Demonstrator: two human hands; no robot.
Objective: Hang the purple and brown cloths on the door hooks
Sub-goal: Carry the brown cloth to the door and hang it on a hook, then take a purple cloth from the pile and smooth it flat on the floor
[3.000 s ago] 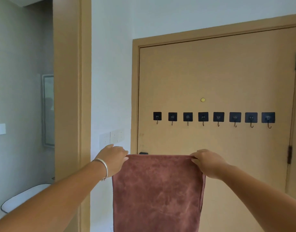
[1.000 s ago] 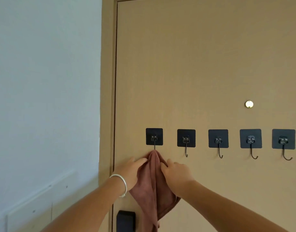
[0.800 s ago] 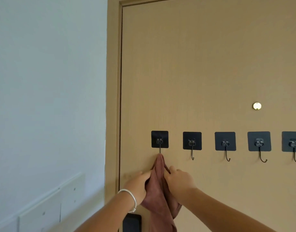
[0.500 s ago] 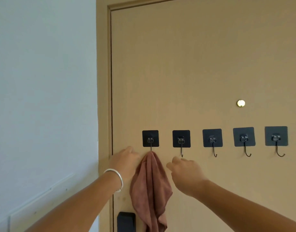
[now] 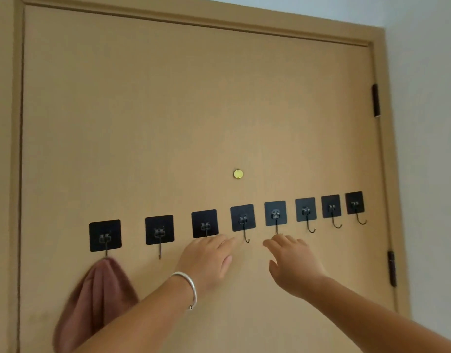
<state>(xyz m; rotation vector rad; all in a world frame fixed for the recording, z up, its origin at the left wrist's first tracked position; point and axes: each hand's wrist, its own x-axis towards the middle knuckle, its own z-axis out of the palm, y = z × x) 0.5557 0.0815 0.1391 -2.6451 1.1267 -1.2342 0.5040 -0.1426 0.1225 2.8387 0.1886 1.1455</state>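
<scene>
The reddish-brown soft cloth [image 5: 97, 299] hangs bunched from the leftmost of eight black square adhesive hooks [image 5: 105, 236] on the tan wooden door [image 5: 168, 110]. Right of that hook, the left hand [image 5: 206, 261] with a silver bangle [image 5: 187, 289] and the right hand [image 5: 293, 266] are raised before the door, fingers loosely spread, holding nothing.

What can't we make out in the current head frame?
- Brown cloth: lower end hidden by the left forearm and cut off by the bottom edge.
- Third hook: its curved tip is hidden behind the left hand.
- Fifth hook: tip hidden behind the fingertips of the right hand.
- Purple cloth: not in view.
- Whether either open hand touches the door: cannot tell.
</scene>
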